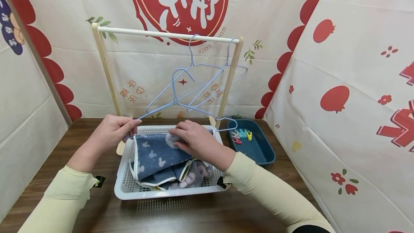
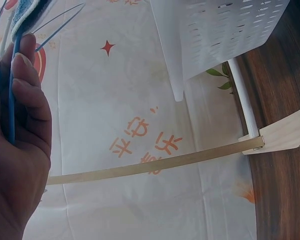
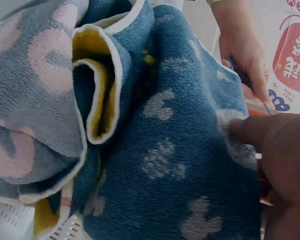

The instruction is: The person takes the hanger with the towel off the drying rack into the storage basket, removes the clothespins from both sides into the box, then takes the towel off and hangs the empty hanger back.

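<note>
My left hand (image 1: 116, 129) grips the left end of a blue wire hanger (image 1: 175, 96), its hook pointing up. In the left wrist view the hanger's wire (image 2: 12, 95) runs between my fingers. A dark blue towel (image 1: 152, 154) with pale mouse-head prints and a white border lies over the hanger's lower bar and drapes into a white basket (image 1: 161, 192). My right hand (image 1: 198, 139) pinches the towel's upper edge, thumb in front; its other fingertips are hidden behind the cloth. A grey-and-pink towel (image 3: 40, 90) lies in the basket beside folds with a yellow underside.
Behind the basket stands a rack with a white rail (image 1: 145, 32) and wooden posts. Two blue hangers (image 1: 192, 62) hang near its right end. To the right, a dark teal tray (image 1: 258, 154) holds several coloured clothespins (image 1: 240, 134). Printed cloth walls surround the wooden table (image 1: 97, 204).
</note>
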A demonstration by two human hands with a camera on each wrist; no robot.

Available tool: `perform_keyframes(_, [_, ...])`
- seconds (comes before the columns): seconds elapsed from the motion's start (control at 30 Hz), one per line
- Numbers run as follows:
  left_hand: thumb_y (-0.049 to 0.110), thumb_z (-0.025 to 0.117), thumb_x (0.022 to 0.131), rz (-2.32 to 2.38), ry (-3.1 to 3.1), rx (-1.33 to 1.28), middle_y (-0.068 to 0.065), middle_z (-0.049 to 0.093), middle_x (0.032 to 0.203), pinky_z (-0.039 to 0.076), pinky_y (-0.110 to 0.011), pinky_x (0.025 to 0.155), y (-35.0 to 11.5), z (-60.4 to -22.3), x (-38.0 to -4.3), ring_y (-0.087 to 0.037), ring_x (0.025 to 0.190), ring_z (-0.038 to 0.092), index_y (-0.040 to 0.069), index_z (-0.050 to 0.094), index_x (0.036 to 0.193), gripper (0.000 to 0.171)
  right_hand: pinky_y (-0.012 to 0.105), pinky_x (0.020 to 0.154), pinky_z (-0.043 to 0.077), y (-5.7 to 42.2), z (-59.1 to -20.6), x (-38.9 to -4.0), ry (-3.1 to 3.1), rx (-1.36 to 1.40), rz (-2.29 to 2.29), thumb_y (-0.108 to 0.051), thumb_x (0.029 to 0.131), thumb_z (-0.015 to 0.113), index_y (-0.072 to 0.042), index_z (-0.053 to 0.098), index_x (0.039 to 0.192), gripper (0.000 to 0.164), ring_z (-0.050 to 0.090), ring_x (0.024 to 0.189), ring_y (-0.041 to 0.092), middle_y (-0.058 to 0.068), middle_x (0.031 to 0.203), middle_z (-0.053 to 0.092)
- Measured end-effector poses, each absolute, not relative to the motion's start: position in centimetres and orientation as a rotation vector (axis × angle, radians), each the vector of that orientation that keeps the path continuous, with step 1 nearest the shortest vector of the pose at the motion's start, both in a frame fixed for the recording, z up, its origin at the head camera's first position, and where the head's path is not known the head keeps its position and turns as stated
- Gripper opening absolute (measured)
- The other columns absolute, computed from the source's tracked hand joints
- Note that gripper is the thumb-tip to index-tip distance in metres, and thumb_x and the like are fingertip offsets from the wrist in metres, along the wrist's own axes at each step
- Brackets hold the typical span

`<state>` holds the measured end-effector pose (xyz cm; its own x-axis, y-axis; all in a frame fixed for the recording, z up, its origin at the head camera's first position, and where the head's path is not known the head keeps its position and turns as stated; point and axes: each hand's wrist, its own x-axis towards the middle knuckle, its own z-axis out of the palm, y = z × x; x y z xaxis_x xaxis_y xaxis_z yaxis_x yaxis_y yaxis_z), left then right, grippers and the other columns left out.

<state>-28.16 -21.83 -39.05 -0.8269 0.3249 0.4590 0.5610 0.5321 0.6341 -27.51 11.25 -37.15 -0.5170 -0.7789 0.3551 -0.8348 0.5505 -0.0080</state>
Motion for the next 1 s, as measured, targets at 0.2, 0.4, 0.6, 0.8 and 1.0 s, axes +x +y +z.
perform_keyframes(0.2, [0.017, 0.068, 0.112, -1.203, -2.5, -0.727, 0.002, 0.066, 0.072, 0.061, -0.036, 0.056, -21.67, -39.08, -28.16, -0.018, 0.063, 0.063, 0.018, 0.075, 0.081, 0.032, 0.031, 0.087, 0.054, 11.29, -37.62, -27.68, -2.432, 1.322, 0.374, -0.013, 0.103, 0.082, -0.013, 0.079, 0.128, 0.026, 0.062, 0.101, 0.015, 0.0, 0.113, 0.07])
perform_keyframes(0.4, [0.017, 0.068, 0.112, -1.201, -2.491, -0.737, 0.002, 0.066, 0.072, 0.059, -0.032, 0.056, -21.68, -39.13, -28.21, -0.018, 0.063, 0.063, 0.018, 0.076, 0.081, 0.032, 0.029, 0.086, 0.056, 11.44, -37.95, -27.9, -2.371, 1.313, 0.468, -0.008, 0.102, 0.082, -0.013, 0.081, 0.118, 0.017, 0.063, 0.1, 0.015, -0.001, 0.111, 0.072])
perform_keyframes(0.6, [0.017, 0.068, 0.113, -1.181, -2.477, -0.744, 0.004, 0.065, 0.07, 0.058, -0.033, 0.055, -21.73, -39.13, -28.19, -0.018, 0.061, 0.062, 0.019, 0.075, 0.08, 0.033, 0.03, 0.087, 0.057, 11.53, -37.92, -27.94, -2.324, 1.317, 0.53, -0.008, 0.101, 0.083, -0.012, 0.082, 0.114, 0.014, 0.065, 0.102, 0.015, 0.0, 0.111, 0.072])
perform_keyframes(0.8, [0.016, 0.067, 0.113, -1.177, -2.472, -0.75, 0.004, 0.065, 0.07, 0.058, -0.033, 0.054, -21.61, -39.04, -28.18, -0.018, 0.061, 0.062, 0.019, 0.075, 0.08, 0.034, 0.029, 0.088, 0.057, 11.59, -37.94, -27.95, -2.321, 1.302, 0.545, -0.008, 0.102, 0.082, -0.012, 0.082, 0.113, 0.012, 0.065, 0.103, 0.014, -0.001, 0.111, 0.072])
perform_keyframes(1.0, [0.015, 0.068, 0.112, -1.175, -2.458, -0.753, 0.004, 0.064, 0.069, 0.058, -0.033, 0.053, -21.57, -39.08, -28.17, -0.017, 0.06, 0.062, 0.018, 0.074, 0.08, 0.033, 0.029, 0.089, 0.057, 11.63, -38.07, -28.01, -2.296, 1.29, 0.563, -0.009, 0.103, 0.081, -0.011, 0.081, 0.111, 0.008, 0.066, 0.104, 0.015, 0.0, 0.111, 0.072])
